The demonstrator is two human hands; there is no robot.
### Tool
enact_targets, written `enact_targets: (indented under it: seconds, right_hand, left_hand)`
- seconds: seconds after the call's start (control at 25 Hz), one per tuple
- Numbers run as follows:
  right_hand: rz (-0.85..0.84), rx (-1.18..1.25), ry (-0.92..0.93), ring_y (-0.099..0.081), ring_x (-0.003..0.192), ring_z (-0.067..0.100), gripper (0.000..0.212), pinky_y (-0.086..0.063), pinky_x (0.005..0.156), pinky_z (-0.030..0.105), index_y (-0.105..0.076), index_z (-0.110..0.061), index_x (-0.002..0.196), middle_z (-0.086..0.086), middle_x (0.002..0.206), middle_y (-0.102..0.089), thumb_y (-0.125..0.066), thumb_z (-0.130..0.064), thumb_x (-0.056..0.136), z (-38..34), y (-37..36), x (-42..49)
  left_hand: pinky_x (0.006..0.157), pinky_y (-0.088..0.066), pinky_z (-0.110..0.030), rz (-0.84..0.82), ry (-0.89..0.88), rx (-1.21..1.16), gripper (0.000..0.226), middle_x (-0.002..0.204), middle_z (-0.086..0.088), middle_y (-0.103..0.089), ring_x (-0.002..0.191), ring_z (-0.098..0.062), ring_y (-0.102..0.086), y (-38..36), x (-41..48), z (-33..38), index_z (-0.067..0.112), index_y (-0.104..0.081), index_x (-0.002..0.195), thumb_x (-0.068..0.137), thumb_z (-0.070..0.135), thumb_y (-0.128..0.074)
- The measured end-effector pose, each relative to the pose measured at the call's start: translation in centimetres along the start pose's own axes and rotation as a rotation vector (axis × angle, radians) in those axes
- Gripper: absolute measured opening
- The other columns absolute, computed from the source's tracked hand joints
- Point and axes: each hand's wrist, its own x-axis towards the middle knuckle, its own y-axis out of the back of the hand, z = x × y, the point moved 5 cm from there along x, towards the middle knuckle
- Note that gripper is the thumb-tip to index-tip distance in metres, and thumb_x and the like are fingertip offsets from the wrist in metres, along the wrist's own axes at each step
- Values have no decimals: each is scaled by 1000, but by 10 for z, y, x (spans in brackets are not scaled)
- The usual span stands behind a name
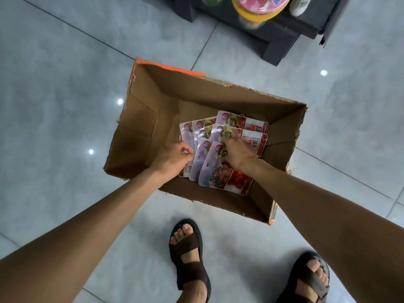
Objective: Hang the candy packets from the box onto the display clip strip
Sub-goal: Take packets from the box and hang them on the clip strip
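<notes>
Brown cardboard forms the box (153,101), which is stood open on the grey floor (54,84). A fan of packets (231,125) is laid flat in its near right part. They are judged light, thin, glossy and likely slippery, best taken by the top edge. The right hand (239,153) is pressed on the pile, fingers curled. The left hand (172,157) is pinched at a packet's edge.

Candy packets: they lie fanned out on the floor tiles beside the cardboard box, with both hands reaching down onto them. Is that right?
Not quite. The head view shows the candy packets fanned out inside the cardboard box, on its bottom, not on the floor tiles beside it. The rest holds: the left hand and right hand both reach down onto them.
</notes>
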Motion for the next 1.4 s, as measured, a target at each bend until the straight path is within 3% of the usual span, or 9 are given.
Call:
enact_targets:
  seconds: [0.16,0.32,0.44,0.6,0.76,0.88,1.04,1.2,1.4]
  right_hand:
    - [33,-15,-12,-64,98,27,18,-50,83,36,-64,-21,107,7,102,-67,-62,-23,90,-1,10,-7]
    - [152,289,2,-65,96,21,20,-53,89,35,-69,-27,106,1,106,-70,-66,-31,86,-5,63,-54]
    - [206,490,17,-64,84,14,10,-53,76,29,-71,-29,94,-7,93,-70,-70,-30,83,-15,129,-103]
    - [300,703,30,-59,65,10,17,-46,60,32,-62,-33,65,-13,66,-62,-74,-27,75,-23,264,-188]
    - [453,805,60,-59,66,14,13,-47,63,36,-65,-25,70,-9,66,-63,-75,-31,74,-26,397,-279]
    - [512,813,115,-50,58,10,19,-38,54,23,-65,-16,72,0,65,-61,-76,-31,76,-31,491,-349]
    - [532,831,242,-44,63,11,38,-33,57,31,-62,-1,77,25,76,-59,-77,-35,71,-36,610,-438]
    - [525,869,426,-53,64,7,12,-44,61,33,-69,-14,77,7,67,-65,-80,-14,71,-45,707,-511]
    - [598,811,531,-49,65,9,39,-46,57,26,-65,-35,100,21,76,-54,-83,-16,71,-55,804,-572]
  left_hand:
    - [84,-53,-31,1,24,-59,17,116,-6,-65,100,-22,-64,-2,-3,-3,15,-61,109,93,20,-56]
    - [86,-46,-30,20,14,-83,33,120,-6,-66,108,-21,-61,12,-34,21,15,-60,116,85,26,-67]
    - [87,-42,-28,5,-79,-67,51,128,0,-58,113,-16,-55,32,-76,75,17,-51,128,83,31,-71]
    - [56,-31,-16,118,-286,-3,19,83,-2,-67,74,-13,-55,94,-155,188,10,-65,92,84,27,-70]
    - [50,-27,-22,241,-442,93,31,52,4,-48,50,-9,-41,157,-248,305,11,-54,59,81,24,-72]
    - [54,-27,-31,277,-544,172,35,55,-5,-48,55,-19,-41,197,-327,392,11,-50,59,81,27,-72]
    - [56,-27,-33,377,-616,205,42,53,1,-42,59,-19,-41,241,-437,498,18,-41,54,79,25,-74]
    - [58,-24,-36,465,-666,250,50,51,6,-33,64,-29,-40,268,-522,576,27,-34,49,79,29,-74]
    - [58,-16,-33,488,-713,184,43,60,-17,-32,56,-18,-30,298,-596,644,-1,-48,64,83,30,-71]
